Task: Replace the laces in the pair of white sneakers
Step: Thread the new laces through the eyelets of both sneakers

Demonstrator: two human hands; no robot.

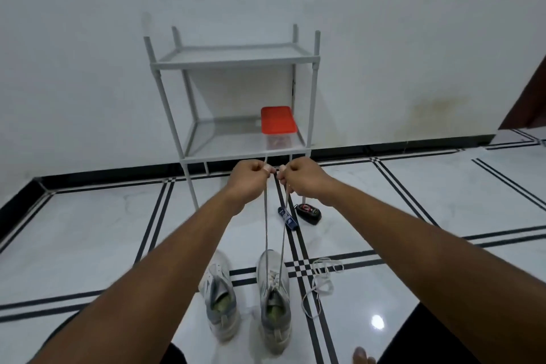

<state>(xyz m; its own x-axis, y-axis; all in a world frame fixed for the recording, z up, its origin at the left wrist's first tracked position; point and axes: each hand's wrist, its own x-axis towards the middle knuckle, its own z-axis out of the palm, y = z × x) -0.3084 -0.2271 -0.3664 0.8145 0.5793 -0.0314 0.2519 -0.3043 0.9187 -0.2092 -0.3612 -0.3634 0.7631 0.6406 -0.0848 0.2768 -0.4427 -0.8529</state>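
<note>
Grey lace ends [266,216] pinched, one in your left hand [251,179], one in your right hand [301,179], both raised, taut | lace runs down to right sneaker [274,301] on tiled floor [88,230] | left sneaker [220,301] just beside | loose white lace [320,284] right of pair.

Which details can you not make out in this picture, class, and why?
- Head view: left hand fingers, curled away behind its back.
- Box contents under the red lid: blurred.
- Blue packet print: too small.
- Foot: cut by the bottom edge.
</note>
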